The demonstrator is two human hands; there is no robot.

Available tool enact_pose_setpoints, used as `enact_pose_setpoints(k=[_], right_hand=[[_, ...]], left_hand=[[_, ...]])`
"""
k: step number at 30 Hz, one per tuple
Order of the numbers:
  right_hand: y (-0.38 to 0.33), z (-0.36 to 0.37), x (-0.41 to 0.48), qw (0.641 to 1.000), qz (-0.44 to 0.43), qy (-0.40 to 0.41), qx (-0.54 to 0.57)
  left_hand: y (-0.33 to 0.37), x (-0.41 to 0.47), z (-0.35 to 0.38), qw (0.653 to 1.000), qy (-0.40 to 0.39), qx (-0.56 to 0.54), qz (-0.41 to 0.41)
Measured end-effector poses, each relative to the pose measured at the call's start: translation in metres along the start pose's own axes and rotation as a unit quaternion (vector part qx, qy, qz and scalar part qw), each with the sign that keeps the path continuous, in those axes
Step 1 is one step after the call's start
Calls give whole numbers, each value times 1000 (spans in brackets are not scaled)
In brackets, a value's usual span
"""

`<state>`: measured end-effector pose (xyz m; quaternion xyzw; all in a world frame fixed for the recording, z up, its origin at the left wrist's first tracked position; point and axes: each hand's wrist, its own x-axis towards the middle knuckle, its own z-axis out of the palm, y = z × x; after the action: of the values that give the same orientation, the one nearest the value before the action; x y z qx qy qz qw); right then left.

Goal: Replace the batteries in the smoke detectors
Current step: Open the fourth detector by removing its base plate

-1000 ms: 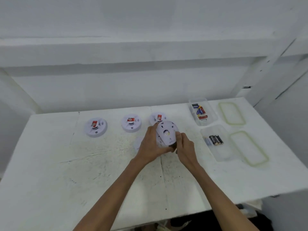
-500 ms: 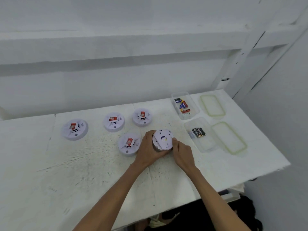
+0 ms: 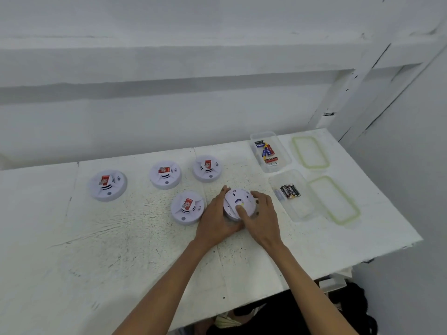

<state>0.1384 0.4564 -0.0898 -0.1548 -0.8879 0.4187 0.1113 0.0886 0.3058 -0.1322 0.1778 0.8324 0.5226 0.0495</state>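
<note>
Five smoke detectors lie on the white counter (image 3: 121, 250). The one in hand, the upturned detector (image 3: 238, 204), has come down from the tilted, lifted hold of a second ago. It now sits back-side up at right of centre, just beside the nearest of the four face-up detectors (image 3: 187, 210). The left hand (image 3: 216, 216) grips its left rim with curled fingers (image 3: 221, 195). The right hand (image 3: 264, 217) wraps the right rim, its thumb (image 3: 240, 210) pressed on the back plate. That grip suggests the back is about to be twisted or pried open, so the swap on this unit looks not yet begun.

Two open tubs wait near the right hand. The nearer tub (image 3: 298, 211) holds black batteries (image 3: 290, 191), the farther tub (image 3: 281, 151) holds mixed batteries (image 3: 266, 152), and the lids (image 3: 335, 199) lie alongside.

The hands hide the near rim and any catch on the upturned detector, and whether it rests fully flat cannot be told. The battery labels are too small to read, and nothing shows whether the four others have been serviced
</note>
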Motion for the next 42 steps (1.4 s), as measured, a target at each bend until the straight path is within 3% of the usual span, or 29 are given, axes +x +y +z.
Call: enact_pose_setpoints(k=[8, 18, 26, 34, 42], right_hand=[[5, 10, -1, 998, -55, -10, -5], [7, 12, 0, 999, -45, 8, 25], [9, 5, 6, 997, -50, -35, 38], [7, 2, 2, 997, -40, -40, 62], [0, -10, 1, 992, 42, -59, 102]], left_hand=[[3, 0, -3, 1000, -9, -3, 0], [-1, -1, -2, 1000, -10, -7, -28], [2, -2, -6, 999, -21, -12, -29], [6, -3, -6, 999, -17, 2, -29], [13, 4, -4, 998, -9, 52, -36]])
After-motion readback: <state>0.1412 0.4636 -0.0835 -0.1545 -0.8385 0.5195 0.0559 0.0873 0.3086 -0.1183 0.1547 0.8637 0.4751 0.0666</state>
